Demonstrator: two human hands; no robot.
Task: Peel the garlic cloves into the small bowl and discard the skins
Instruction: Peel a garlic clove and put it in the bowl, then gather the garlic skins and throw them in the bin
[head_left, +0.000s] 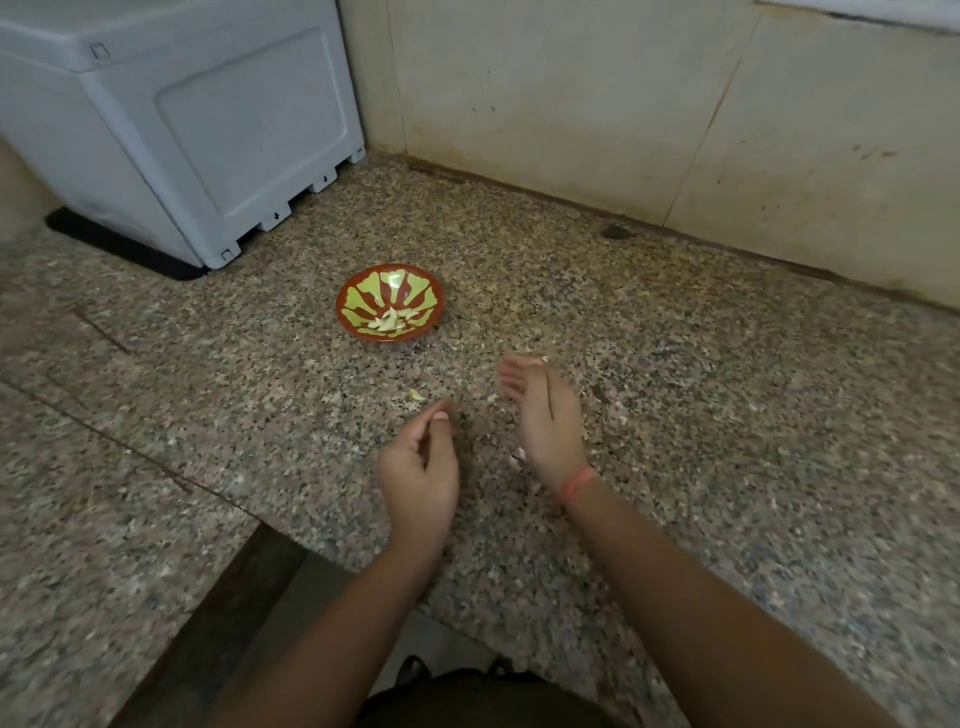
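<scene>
A small red bowl (358, 291) with a yellow-green pattern stands on the speckled granite counter (701, 364), and several peeled garlic cloves (387, 321) lie in it. One loose garlic piece (416, 395) lies on the counter between the bowl and my left hand (421, 470). That hand hovers low with its fingers curled and the thumb against the forefinger; nothing shows between them. My right hand (545, 415) stands on its edge with the fingers nearly straight. A pale scrap of skin (545, 358) sits at its fingertips, and another scrap (518, 455) lies by its heel.
A large grey plastic box (197, 130) on a black mat (119, 244) fills the back left. A stained tiled wall (623, 104) closes the back. The counter's front edge drops off at the lower left, near my left forearm.
</scene>
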